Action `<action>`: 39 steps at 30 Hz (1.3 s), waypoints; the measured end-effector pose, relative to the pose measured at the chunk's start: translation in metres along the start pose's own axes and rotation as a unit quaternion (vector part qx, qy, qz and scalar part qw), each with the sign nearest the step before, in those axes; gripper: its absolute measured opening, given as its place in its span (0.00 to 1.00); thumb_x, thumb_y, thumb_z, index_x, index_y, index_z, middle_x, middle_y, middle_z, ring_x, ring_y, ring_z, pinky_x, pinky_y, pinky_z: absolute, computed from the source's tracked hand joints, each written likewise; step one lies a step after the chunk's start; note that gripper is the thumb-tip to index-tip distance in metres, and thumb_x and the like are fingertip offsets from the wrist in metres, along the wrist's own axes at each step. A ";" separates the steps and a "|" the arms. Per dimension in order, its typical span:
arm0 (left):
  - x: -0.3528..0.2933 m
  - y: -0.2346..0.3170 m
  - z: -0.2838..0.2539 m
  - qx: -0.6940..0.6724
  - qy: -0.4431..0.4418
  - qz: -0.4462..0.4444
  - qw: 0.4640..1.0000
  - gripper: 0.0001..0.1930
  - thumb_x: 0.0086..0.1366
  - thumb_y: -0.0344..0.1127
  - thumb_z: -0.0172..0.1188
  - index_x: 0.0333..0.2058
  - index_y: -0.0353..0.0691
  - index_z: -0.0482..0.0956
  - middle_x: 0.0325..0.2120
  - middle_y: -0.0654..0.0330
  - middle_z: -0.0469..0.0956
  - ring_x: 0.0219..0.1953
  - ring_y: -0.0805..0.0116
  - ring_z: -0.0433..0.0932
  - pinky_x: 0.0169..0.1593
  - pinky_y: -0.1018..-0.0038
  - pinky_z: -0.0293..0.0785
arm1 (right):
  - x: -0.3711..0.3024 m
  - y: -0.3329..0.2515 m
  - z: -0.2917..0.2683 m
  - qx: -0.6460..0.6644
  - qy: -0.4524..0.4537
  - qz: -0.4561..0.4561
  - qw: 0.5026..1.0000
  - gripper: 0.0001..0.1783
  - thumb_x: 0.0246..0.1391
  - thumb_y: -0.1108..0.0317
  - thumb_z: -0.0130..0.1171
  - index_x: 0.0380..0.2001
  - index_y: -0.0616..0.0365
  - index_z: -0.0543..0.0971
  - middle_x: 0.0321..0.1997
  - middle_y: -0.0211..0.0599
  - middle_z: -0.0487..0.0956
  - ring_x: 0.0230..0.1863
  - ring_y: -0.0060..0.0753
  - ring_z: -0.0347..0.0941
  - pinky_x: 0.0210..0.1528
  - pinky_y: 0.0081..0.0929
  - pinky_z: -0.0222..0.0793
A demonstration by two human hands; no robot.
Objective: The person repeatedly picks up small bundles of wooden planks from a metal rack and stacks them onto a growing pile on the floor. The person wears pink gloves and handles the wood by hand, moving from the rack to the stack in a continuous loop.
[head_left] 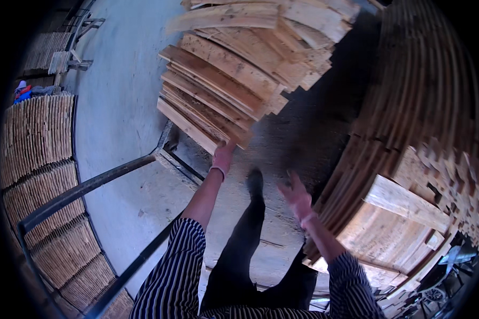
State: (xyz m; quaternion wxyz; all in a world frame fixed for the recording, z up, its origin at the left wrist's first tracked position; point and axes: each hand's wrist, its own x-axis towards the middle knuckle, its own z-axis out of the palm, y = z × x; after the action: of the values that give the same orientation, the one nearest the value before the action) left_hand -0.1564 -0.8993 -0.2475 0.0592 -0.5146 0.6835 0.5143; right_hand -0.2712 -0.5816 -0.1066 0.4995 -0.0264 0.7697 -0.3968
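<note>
Wooden planks (213, 80) lie piled ahead, probably stiff, rough, light singly, best held at their ends; the left hand (223, 154) touches a near end, its grip hard to tell; the right hand (297, 195), fingers spread, hangs empty near the stack (399, 133).

Grey-blue floor (125, 69), scuffed, wood bits scattered near side, deep shadow toward right. Stacked boards (37, 135) in row along floor's left edge, blue-red bundle (23, 95) on top. Spoked wheel (434, 294) at floor's near right corner. Cool light.
</note>
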 end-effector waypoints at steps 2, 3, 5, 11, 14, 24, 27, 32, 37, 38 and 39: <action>0.047 0.014 0.008 -0.026 0.010 -0.037 0.999 0.33 0.65 0.53 0.63 0.64 0.43 0.68 0.46 0.51 0.76 0.42 0.62 0.75 0.44 0.69 0.70 | 0.080 -0.001 0.019 -0.018 0.008 -0.034 0.999 0.47 0.59 0.42 0.62 0.72 0.57 0.62 0.68 0.60 0.70 0.70 0.56 0.66 0.71 0.39 0.60; 0.062 0.016 -0.001 -0.039 0.029 -0.062 0.997 0.37 0.64 0.54 0.64 0.66 0.41 0.66 0.49 0.48 0.76 0.46 0.59 0.75 0.48 0.68 0.71 | 0.113 -0.014 0.031 -0.047 -0.002 -0.033 0.998 0.47 0.59 0.41 0.62 0.72 0.57 0.62 0.69 0.60 0.70 0.71 0.56 0.66 0.72 0.37 0.59; 0.087 0.034 -0.014 -0.095 0.040 -0.038 0.994 0.57 0.53 0.66 0.70 0.67 0.25 0.58 0.60 0.41 0.69 0.59 0.53 0.71 0.60 0.67 0.67 | 0.182 -0.021 0.061 -0.035 -0.023 -0.048 0.998 0.48 0.58 0.39 0.62 0.72 0.59 0.62 0.69 0.58 0.70 0.71 0.53 0.65 0.72 0.35 0.59; 0.139 0.108 0.010 -0.084 0.137 -0.232 0.959 0.70 0.42 0.70 0.76 0.67 0.19 0.52 0.64 0.38 0.67 0.63 0.51 0.70 0.66 0.66 0.66 | 0.300 -0.032 0.118 0.190 -0.055 0.106 0.975 0.52 0.57 0.30 0.60 0.70 0.61 0.66 0.67 0.47 0.73 0.67 0.43 0.68 0.68 0.39 0.61; 0.114 0.114 -0.022 -0.121 0.222 -0.361 0.898 0.73 0.39 0.70 0.78 0.68 0.19 0.51 0.63 0.38 0.67 0.63 0.52 0.70 0.67 0.66 0.66 | 0.253 -0.072 0.140 0.276 -0.070 0.158 0.945 0.44 0.60 0.37 0.62 0.67 0.61 0.70 0.66 0.46 0.74 0.64 0.38 0.71 0.66 0.45 0.63; 0.039 0.081 -0.196 -0.407 -0.115 -0.208 0.882 0.37 0.59 0.52 0.74 0.61 0.36 0.75 0.52 0.56 0.82 0.51 0.63 0.81 0.60 0.66 0.76 | 0.126 -0.119 0.193 0.520 -0.391 0.145 0.746 0.43 0.59 0.48 0.69 0.70 0.52 0.63 0.61 0.41 0.77 0.61 0.35 0.74 0.50 0.35 0.79; 0.032 0.107 -0.189 -0.409 -0.108 -0.168 0.890 0.36 0.59 0.52 0.74 0.60 0.37 0.76 0.53 0.57 0.82 0.53 0.63 0.81 0.61 0.67 0.75 | 0.169 -0.176 0.192 0.567 -0.411 0.129 0.702 0.39 0.58 0.51 0.70 0.65 0.59 0.68 0.58 0.40 0.80 0.57 0.35 0.79 0.52 0.36 0.81; -0.040 0.081 -0.157 -0.428 -0.062 -0.168 0.886 0.40 0.64 0.62 0.66 0.64 0.37 0.72 0.60 0.55 0.76 0.60 0.62 0.75 0.65 0.64 0.71 | 0.098 -0.202 0.143 0.337 -0.347 0.139 0.864 0.28 0.60 0.59 0.68 0.58 0.63 0.77 0.53 0.39 0.84 0.54 0.31 0.81 0.59 0.32 0.79; -0.163 0.082 -0.110 -0.622 -0.179 -0.281 0.709 0.46 0.69 0.72 0.49 0.72 0.41 0.59 0.69 0.52 0.65 0.70 0.53 0.64 0.72 0.61 0.61 | -0.030 -0.158 0.058 0.370 -0.346 0.286 0.814 0.41 0.52 0.62 0.76 0.65 0.62 0.69 0.55 0.38 0.82 0.54 0.32 0.81 0.57 0.31 0.80; -0.174 0.083 -0.097 -0.618 -0.195 -0.292 0.704 0.46 0.69 0.72 0.48 0.71 0.41 0.60 0.69 0.53 0.66 0.70 0.53 0.65 0.72 0.60 0.62 | -0.049 -0.156 0.048 0.356 -0.336 0.316 0.813 0.43 0.50 0.62 0.78 0.66 0.61 0.68 0.55 0.38 0.82 0.54 0.32 0.81 0.57 0.31 0.80; -0.184 0.084 -0.084 -0.613 -0.212 -0.297 0.701 0.46 0.69 0.73 0.47 0.71 0.41 0.61 0.68 0.54 0.66 0.69 0.53 0.65 0.71 0.60 0.63 | -0.066 -0.159 0.041 0.335 -0.324 0.313 0.828 0.44 0.50 0.61 0.78 0.66 0.61 0.67 0.56 0.38 0.82 0.55 0.31 0.81 0.58 0.31 0.80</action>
State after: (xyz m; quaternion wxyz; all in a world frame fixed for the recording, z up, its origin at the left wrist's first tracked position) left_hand -0.0976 -0.8506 -0.0420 0.0233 -0.4911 -0.0016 0.8708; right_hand -0.2624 -0.6848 0.0364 0.7955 0.2582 0.3508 -0.4213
